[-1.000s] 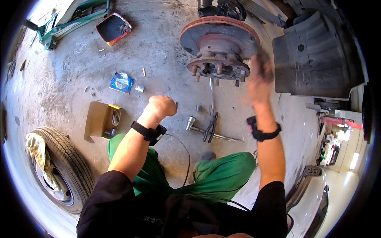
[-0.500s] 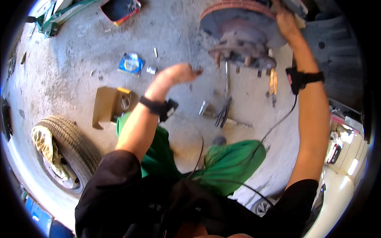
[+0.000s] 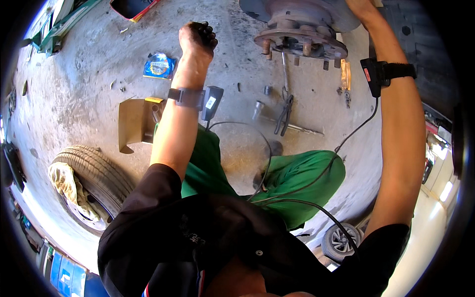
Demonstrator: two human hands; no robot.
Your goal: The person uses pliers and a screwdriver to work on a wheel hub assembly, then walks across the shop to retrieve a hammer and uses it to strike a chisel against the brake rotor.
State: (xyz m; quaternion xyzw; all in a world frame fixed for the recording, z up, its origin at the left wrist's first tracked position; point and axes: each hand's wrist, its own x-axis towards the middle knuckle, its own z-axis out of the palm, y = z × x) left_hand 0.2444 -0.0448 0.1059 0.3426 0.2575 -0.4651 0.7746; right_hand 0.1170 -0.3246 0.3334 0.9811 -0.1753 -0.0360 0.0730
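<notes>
My left hand (image 3: 198, 40) is raised over the concrete floor, left of the wheel hub (image 3: 299, 42) and apart from it. Its blackened fingers are curled closed, hiding anything inside. At the upper edge my right hand (image 3: 360, 7) reaches beside the rusty brake disc (image 3: 324, 16); its fingers are out of sight. The hub flange, with several studs, sits in front of the disc. Below it on the floor lie black-handled pliers (image 3: 284, 116), a long metal bar (image 3: 304, 129) with a socket at its end, a small loose socket (image 3: 267, 90) and an orange-yellow tool (image 3: 345, 74).
An open cardboard box (image 3: 129, 126) stands by my left knee, with a tyre (image 3: 96, 173) and cloth beyond it. A blue packet (image 3: 159, 66) lies near my left forearm. Black cables (image 3: 321, 174) cross my green trousers. A red-rimmed tray (image 3: 134, 20) sits at the upper left.
My left hand has moved up and left, away from below the hub. The view has shifted, so the disc and hub appear higher. My right hand stays beside the disc.
</notes>
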